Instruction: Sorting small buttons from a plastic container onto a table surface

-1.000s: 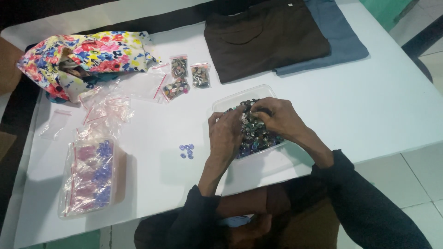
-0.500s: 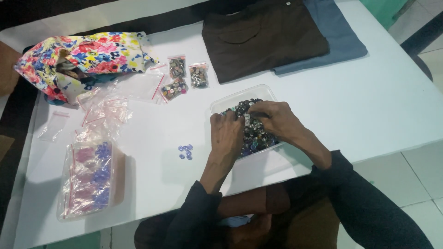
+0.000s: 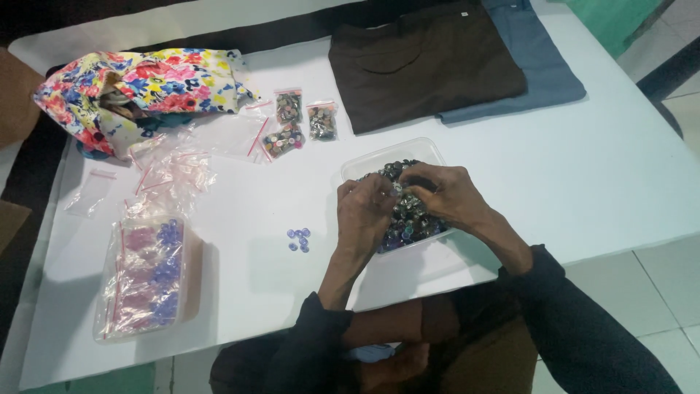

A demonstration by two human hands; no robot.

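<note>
A clear plastic tray [image 3: 379,157] full of small dark and coloured buttons [image 3: 408,222] sits on the white table [image 3: 605,175]. Both my hands are in the tray. My left hand [image 3: 367,211] lies over the near left part of the buttons, fingers curled into them. My right hand [image 3: 446,192] rests over the middle, fingertips pinched together among the buttons close to the left hand. What the fingers hold is hidden. A small cluster of blue buttons [image 3: 298,239] lies on the table left of the tray.
Three small filled zip bags [image 3: 299,120] lie behind the tray. Empty zip bags [image 3: 171,171] and a flowered fabric bag [image 3: 146,84] are at the far left, a clear box of bagged blue and pink buttons [image 3: 146,277] at the near left. Folded brown [image 3: 423,62] and blue [image 3: 543,62] cloths lie at the back.
Both hands have stayed in the tray, with only small shifts of the fingers among the buttons. The view has moved slightly.
</note>
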